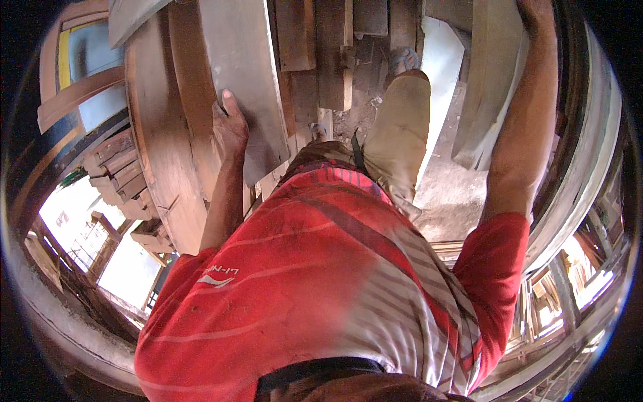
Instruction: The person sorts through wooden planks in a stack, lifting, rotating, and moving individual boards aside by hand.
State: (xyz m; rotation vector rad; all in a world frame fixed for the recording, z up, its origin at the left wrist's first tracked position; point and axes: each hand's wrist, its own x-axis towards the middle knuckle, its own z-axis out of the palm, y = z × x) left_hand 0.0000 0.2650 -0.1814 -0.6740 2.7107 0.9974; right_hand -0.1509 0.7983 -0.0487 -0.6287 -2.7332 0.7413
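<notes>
My left hand [230, 130] is at the left edge of a long grey wooden plank [244, 60]. Its thumb lies up against the plank's face, and the other fingers are mostly hidden at the edge. The plank slants down toward my waist. On the other side, my right arm reaches up to the top rim, where only a part of my right hand [536, 8] shows; its fingers are cut off or out of sight. Just left of that arm stands a pale, weathered board [492, 74], and whether the hand touches it I cannot tell.
Brown boards [164, 120] lean at the left, beside a stack of short timber pieces [124, 171]. Several darker planks [331, 60] lie ahead of my feet. A bright white panel [439, 74] is by my right leg. Long pale timbers [589, 147] line the right side.
</notes>
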